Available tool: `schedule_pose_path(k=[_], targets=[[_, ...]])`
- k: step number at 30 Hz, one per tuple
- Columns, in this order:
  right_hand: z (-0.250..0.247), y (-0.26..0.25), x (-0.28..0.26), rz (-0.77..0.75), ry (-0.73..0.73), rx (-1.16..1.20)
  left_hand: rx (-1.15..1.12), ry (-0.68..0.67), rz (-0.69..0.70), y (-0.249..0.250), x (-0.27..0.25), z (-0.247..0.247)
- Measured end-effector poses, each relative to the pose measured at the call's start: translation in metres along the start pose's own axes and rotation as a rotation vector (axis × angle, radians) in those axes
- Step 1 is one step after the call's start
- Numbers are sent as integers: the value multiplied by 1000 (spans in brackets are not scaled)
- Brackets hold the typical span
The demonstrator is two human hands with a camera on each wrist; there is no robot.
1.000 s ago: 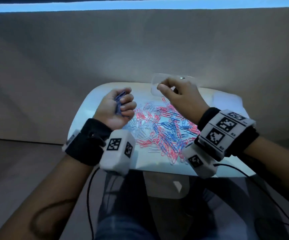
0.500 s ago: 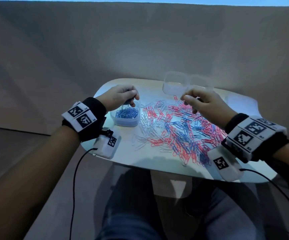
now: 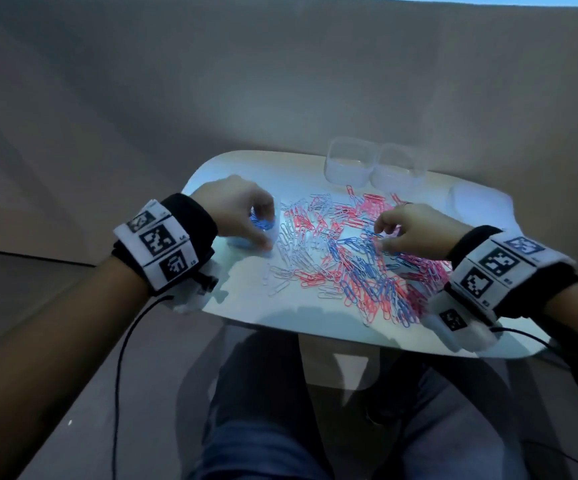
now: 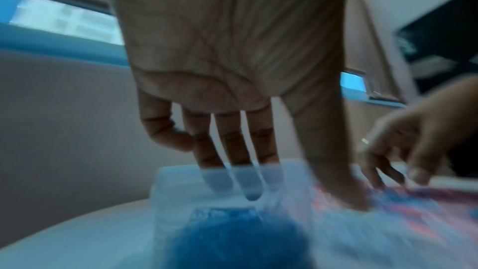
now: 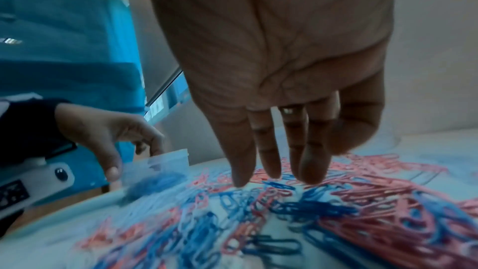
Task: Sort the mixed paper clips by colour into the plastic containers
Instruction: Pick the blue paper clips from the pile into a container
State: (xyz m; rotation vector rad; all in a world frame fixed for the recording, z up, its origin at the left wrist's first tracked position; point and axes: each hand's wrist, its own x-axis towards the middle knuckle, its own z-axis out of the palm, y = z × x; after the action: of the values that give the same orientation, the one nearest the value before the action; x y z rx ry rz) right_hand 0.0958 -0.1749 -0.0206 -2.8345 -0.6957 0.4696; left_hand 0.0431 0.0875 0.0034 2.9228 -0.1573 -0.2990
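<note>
Bench point(image 3: 246, 313) first: mixed paper clips point(image 3: 343, 258) sprawl under the right hand point(image 3: 415, 233), its fingers point(image 5: 240, 173) extended and relaxed, touching blue ones. Left hand point(image 3: 239, 209) grips the container of blue clips point(image 4: 232, 222), fingers over its rim. Two empty containers point(image 3: 374, 166) stand beyond both hands. Tangled clips risk dragging red ones along.

Red, blue, white paper clips point(image 3: 343, 258)
</note>
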Motion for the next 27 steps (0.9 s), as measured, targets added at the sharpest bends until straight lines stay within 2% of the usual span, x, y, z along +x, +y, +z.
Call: schedule_pose_path(k=[2,5,8,12,17,21,24,27], targets=[[2,2,-3,5,-68,-91,171,114,12,8,-3,12],[3,5,-7,-4,-79,-97,196,270,105,10,-9,27],[4,6,-8,-7,-88,-82,221,317,246,9,-22,30],[5,5,-7,1,-88,-71,276,469,406,6,-29,25],[3,4,-9,6,-110,-88,243,624,536,4,-38,22],[2,3,-9,16,-112,-86,208,649,644,7,-40,23],[0,2,-9,17,-122,-81,139,573,605,4,-36,23],[-5,3,-8,28,-104,-48,41,507,417,2,-27,18]])
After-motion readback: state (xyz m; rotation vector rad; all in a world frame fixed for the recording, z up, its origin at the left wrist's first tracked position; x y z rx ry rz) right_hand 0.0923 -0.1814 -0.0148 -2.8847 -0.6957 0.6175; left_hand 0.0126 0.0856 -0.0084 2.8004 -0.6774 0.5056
